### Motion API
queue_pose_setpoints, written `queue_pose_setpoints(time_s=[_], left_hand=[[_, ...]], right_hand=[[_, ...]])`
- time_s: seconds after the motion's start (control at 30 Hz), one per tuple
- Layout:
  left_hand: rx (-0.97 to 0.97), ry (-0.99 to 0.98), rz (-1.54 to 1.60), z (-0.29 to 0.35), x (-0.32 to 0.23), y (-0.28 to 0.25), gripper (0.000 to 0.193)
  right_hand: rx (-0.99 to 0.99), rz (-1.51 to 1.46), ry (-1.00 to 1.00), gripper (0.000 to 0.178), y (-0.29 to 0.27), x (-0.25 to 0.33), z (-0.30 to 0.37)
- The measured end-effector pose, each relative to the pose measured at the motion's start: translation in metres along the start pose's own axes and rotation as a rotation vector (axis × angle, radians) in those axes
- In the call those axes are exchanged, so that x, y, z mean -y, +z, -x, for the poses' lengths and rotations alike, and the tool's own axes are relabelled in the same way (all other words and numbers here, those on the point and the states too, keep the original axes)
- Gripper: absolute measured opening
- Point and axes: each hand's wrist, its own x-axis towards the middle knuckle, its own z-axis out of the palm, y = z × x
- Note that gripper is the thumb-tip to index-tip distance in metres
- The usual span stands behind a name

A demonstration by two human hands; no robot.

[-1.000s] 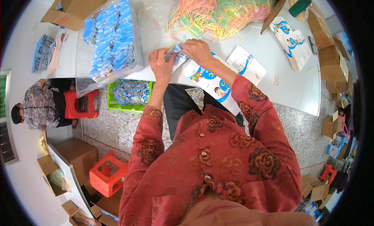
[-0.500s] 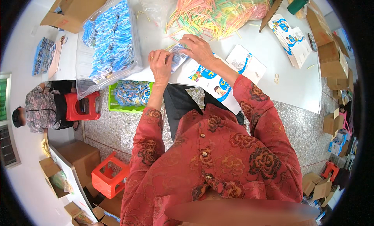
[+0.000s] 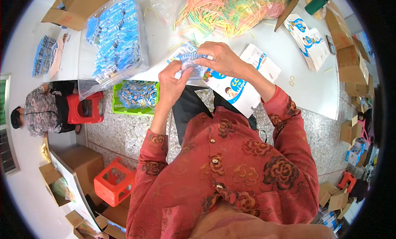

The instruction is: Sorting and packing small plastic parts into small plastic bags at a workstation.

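A small clear-and-blue plastic packet (image 3: 190, 62) is stretched between my two hands above the table's near edge. Its left lower side is pinched by my left hand (image 3: 170, 81), thumb against the film. My right hand (image 3: 222, 59) grips its upper right part with thumb and fingers. Whether anything lies inside the packet, I cannot tell. Beneath and to the right of my hands lies a printed blue-and-white flat carton (image 3: 237, 90), partly hanging over the table edge. Left of my hands, a clear plastic bin (image 3: 144, 62) holds many blue-and-white packets (image 3: 117, 41).
Pink, yellow and green thin sticks (image 3: 206, 16) are heaped at the far side. More printed cartons (image 3: 307, 43) and two rubber bands (image 3: 292, 80) lie on the right. Below the table's left side stands a green crate (image 3: 134, 111) of packets. A person sits near a red stool (image 3: 84, 109).
Both hands have come nearer to me with the packet, my right hand shifting slightly right. The packet now shows more fully between them. The view has shifted slightly.
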Motion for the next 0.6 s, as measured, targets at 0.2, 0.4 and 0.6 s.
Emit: queue_pose_setpoints(time_s=[0.2,0.4,0.6], left_hand=[[-0.019,-0.114,0.292,0.018,-0.017,0.002,0.009],[-0.117,-0.167,0.407,0.036,-0.033,0.004,0.009],[-0.135,-0.195,0.497,0.049,-0.044,0.016,0.013]], right_hand=[[0.073,0.012,-0.005,0.018,-0.015,0.037,0.009],[-0.207,-0.032,-0.063,0.027,-0.027,0.081,0.025],[-0.225,0.263,-0.273,0.026,-0.03,0.093,0.045]])
